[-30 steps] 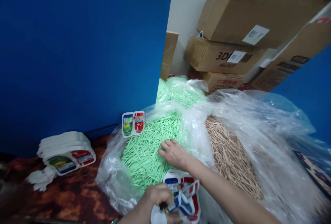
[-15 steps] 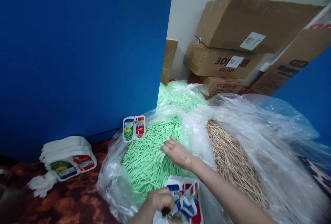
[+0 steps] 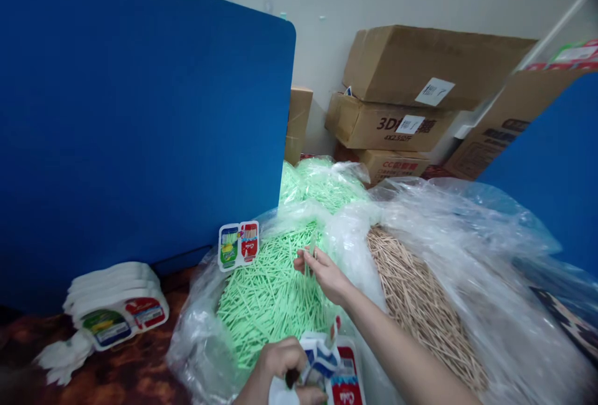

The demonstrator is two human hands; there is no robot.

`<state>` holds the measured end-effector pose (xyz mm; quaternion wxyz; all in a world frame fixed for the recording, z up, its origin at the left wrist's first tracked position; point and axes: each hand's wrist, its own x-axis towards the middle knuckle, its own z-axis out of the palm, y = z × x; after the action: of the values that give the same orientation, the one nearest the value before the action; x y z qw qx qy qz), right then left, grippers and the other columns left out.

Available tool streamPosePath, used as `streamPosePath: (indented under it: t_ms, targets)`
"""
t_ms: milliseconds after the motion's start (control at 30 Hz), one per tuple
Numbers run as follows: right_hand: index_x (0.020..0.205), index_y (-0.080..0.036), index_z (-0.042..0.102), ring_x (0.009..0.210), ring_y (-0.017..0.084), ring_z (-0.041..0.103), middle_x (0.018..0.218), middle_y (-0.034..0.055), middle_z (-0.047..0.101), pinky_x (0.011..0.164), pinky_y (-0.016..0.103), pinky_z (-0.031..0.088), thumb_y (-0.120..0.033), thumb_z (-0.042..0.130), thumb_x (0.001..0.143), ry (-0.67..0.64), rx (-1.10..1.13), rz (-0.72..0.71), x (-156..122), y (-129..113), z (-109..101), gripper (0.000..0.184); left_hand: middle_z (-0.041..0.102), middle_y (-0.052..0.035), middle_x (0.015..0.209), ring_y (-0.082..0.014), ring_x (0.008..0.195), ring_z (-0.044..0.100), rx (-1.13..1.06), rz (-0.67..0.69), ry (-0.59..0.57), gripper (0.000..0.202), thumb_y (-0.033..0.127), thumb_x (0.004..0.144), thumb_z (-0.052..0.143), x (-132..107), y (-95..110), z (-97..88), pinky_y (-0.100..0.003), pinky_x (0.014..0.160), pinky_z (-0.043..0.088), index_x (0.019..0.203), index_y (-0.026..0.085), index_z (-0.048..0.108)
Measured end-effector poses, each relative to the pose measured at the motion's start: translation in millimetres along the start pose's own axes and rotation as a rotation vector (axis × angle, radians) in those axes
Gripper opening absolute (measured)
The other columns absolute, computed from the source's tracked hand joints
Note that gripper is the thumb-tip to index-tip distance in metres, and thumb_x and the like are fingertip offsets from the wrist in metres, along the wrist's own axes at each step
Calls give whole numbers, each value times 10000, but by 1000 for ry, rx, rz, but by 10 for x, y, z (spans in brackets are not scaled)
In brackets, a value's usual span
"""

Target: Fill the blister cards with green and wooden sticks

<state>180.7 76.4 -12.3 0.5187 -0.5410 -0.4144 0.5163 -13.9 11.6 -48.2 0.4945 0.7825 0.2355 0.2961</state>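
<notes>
My left hand (image 3: 286,361) is closed on a printed packet (image 3: 346,383) at the bottom of the view, with a blue side and a red side marked Cola. Its upper part is folded open and the hand hides some of it. Above a heap of thin light-green sticks (image 3: 266,296) in a clear plastic bag, my right hand (image 3: 324,274) pinches a few green sticks (image 3: 307,263), held roughly upright. A similar packet (image 3: 249,243), with sticks showing in its windows, leans at the heap's far left edge.
Brown sticks (image 3: 415,293) fill a second bag on the right. Stacked packets (image 3: 116,305) and crumpled white material (image 3: 65,355) lie at left on a red-brown patterned surface. Behind stand a blue panel (image 3: 149,112) and cardboard boxes (image 3: 420,68).
My right hand has drawn its fingers together and raised a few green sticks off the heap. My left hand still holds the packet, its folded part shifted. The view has tilted slightly.
</notes>
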Motion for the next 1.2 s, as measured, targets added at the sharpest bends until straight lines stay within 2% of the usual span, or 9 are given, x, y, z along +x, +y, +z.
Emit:
streamPosePath:
  t_ms: [133, 300, 467, 567, 633, 800, 1033, 1100, 1200]
  targets:
    - [882, -205, 574, 500, 98, 516, 656, -46, 541, 526, 264, 457, -568, 667, 714, 31, 172, 68, -7, -31, 20, 411, 431, 37, 608, -94, 515, 398, -24, 2, 51, 427, 477, 670, 740, 30, 41, -19, -218, 470, 263, 527, 176, 473]
    - [910, -215, 570, 539, 89, 525, 674, -62, 505, 589, 280, 505, -512, 717, 694, 66, 336, 72, -42, -252, -36, 395, 426, 34, 599, -97, 494, 386, 44, -17, 152, 400, 401, 678, 723, 103, 53, -65, -218, 457, 267, 518, 188, 425]
    - [908, -235, 539, 603, 116, 583, 711, -53, 568, 590, 282, 509, -457, 730, 717, 176, 496, -87, -226, -759, -37, 350, 411, 47, 580, -103, 501, 401, 210, -81, 264, 308, 227, 708, 682, 228, 217, -182, -217, 486, 287, 539, 189, 427]
    - [925, -241, 547, 594, 101, 562, 689, -63, 547, 588, 260, 500, -424, 705, 760, 239, 563, -216, -407, -1012, 59, 292, 412, 47, 590, -114, 533, 428, 297, -106, 271, 291, 199, 766, 646, 296, 338, -220, -221, 521, 317, 568, 191, 433]
    - [939, -243, 556, 598, 90, 541, 695, -64, 530, 591, 243, 493, -400, 688, 785, 243, 598, -250, -522, -1096, 144, 257, 428, 39, 611, -124, 560, 448, 332, -91, 262, 271, 213, 800, 627, 331, 374, -219, -228, 542, 333, 598, 192, 449]
    - [937, -245, 555, 600, 81, 515, 712, -60, 507, 578, 220, 473, -383, 653, 821, 223, 625, -229, -666, -1065, 307, 206, 481, 17, 660, -144, 615, 491, 336, -42, 273, 220, 219, 849, 583, 385, 366, -173, -240, 576, 359, 655, 192, 483]
    - [982, -245, 538, 636, 93, 527, 742, -49, 505, 630, 250, 490, -421, 593, 860, 254, 481, -256, -632, -848, 346, 221, 480, 15, 648, -141, 604, 495, 357, 25, 287, 235, 216, 860, 576, 419, 348, -121, -236, 567, 362, 649, 189, 475]
    - [994, -246, 536, 647, 91, 532, 755, -47, 508, 644, 252, 494, -434, 583, 865, 256, 429, -260, -613, -806, 331, 233, 496, 11, 655, -142, 613, 512, 347, 17, 290, 230, 218, 871, 559, 417, 319, -102, -235, 582, 377, 655, 188, 484]
    - [1004, -245, 532, 640, 90, 533, 750, -50, 501, 640, 252, 498, -437, 589, 858, 279, 401, -289, -582, -758, 280, 248, 502, 16, 641, -145, 602, 519, 374, -72, 302, 234, 232, 868, 554, 374, 244, -84, -238, 576, 376, 649, 190, 483]
